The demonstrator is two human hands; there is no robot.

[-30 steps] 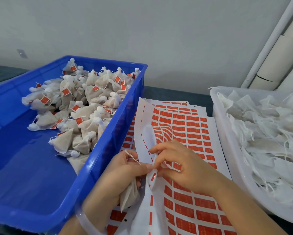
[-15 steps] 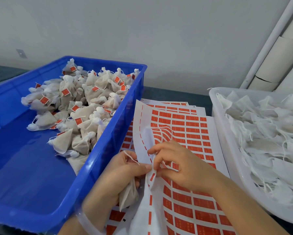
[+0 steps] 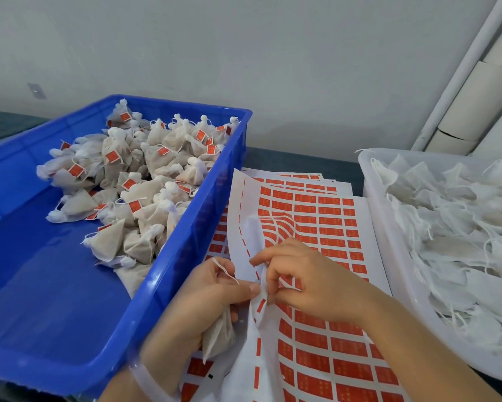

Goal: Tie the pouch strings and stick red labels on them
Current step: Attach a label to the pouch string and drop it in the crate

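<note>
Since a second ago: almost nothing has moved. Both hands stay at the lifted edge of the label sheet, and the pouch still hangs from the left one.
Blue crate point(image 3: 171, 280): stands at the left of the counter point(image 3: 302, 166), with a heap of tied pouches point(image 3: 145, 181) piled toward its far right corner, many with a red label on the string.
Left hand point(image 3: 203, 297): fingers are curled round a filled pouch point(image 3: 217, 335) that hangs below the palm, just beside the crate wall. The thumb tip presses against the sheet's raised edge. The white string point(image 3: 225, 271) loops over the knuckles.
Label sheet point(image 3: 325, 227): rows of red labels lying between crate and tub on top of further sheets, its left edge curled upward.
Right hand point(image 3: 310, 285): fingers are bent and pinch the raised edge opposite the left thumb. Whether a single label is caught, I cannot tell.
White tub point(image 3: 394, 248): at the right, full of loose unlabelled pouches point(image 3: 453, 242) with trailing strings.
</note>
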